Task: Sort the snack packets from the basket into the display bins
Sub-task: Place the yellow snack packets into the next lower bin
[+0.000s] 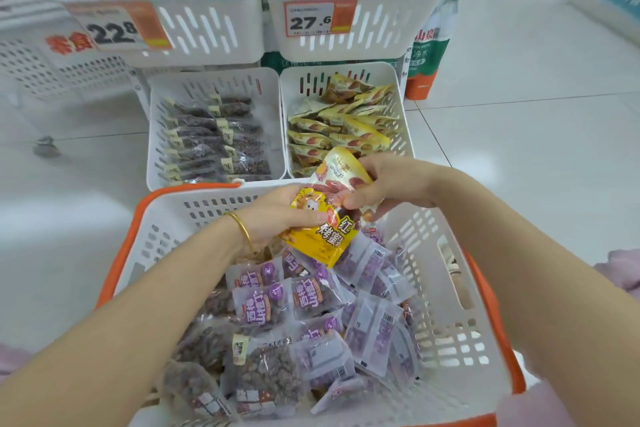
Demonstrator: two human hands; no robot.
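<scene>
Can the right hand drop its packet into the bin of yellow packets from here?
Probably yes: the right hand pinches the pale packet by the near rim of the yellow-packet bin, whose top is open. Only the left hand with its yellow packet sits close beside.

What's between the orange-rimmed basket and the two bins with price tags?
Two lower white bins, seen in the head view: the left bin holds dark packets, the right bin yellow packets.
</scene>
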